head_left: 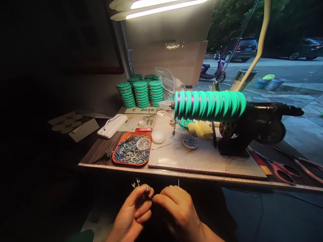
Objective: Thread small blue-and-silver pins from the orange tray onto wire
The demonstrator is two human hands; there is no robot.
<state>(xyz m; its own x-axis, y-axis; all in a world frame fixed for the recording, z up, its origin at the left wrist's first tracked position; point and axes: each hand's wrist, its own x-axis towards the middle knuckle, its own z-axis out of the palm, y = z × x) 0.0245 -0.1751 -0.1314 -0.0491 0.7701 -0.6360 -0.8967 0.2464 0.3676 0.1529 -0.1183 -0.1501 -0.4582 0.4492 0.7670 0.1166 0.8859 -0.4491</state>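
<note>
Below the table's front edge, my left hand [135, 210] pinches a small grey cylindrical piece [147, 190] between thumb and forefinger. Several thin wires with pale tips [135, 183] stick up behind that hand. Close beside it on the right, my right hand [176, 205] is closed, its thumb and forefinger pinched near the left fingers; what they hold is too small and dark to name. Above the hands, an orange tray [114, 158] holds many small blue and grey cylindrical pieces and a round dish of silvery bits [143, 144].
A hand-cranked winder [233, 143] bearing green spools [209, 106] stands right on a board [171, 160]. Scissors [282, 171] and pliers [306, 166] lie far right. Behind are stacked green spools [140, 94], a white case [112, 126] and a bead dish [190, 142]. A lamp [161, 6] hangs above.
</note>
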